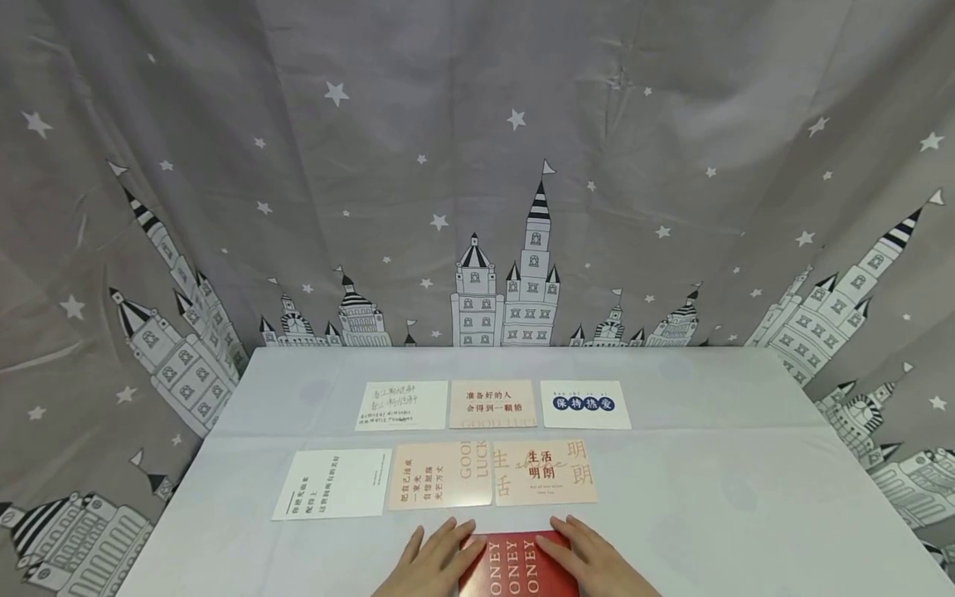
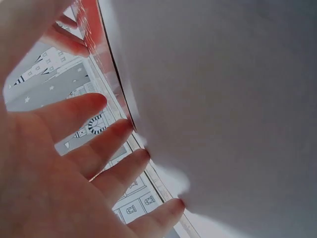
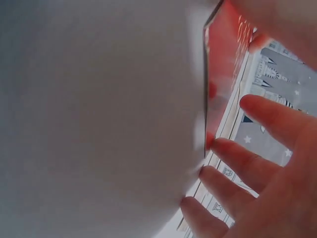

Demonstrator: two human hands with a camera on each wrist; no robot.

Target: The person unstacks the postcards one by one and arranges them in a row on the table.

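Note:
A glossy red card (image 1: pixel 513 572) with pale capital lettering lies at the table's front edge, its near part cut off by the frame. My left hand (image 1: pixel 436 560) rests at its left side, the thumb on the card and the other fingers spread forward. On the opposite side is my right hand (image 1: pixel 593 560), placed in much the same way. The left wrist view shows the left hand's extended fingers (image 2: pixel 126 171) with tips down near the card's edge. Similarly, extended fingers (image 3: pixel 240 173) of the right hand appear in the right wrist view, beside the red card (image 3: pixel 223 64).
Two rows of three printed cards lie beyond the hands, including a peach card (image 1: pixel 546 473) in the nearer row and a white card (image 1: pixel 586 405) in the far row. A grey curtain (image 1: pixel 388 99) with stars and castles surrounds the white table (image 1: pixel 716 497).

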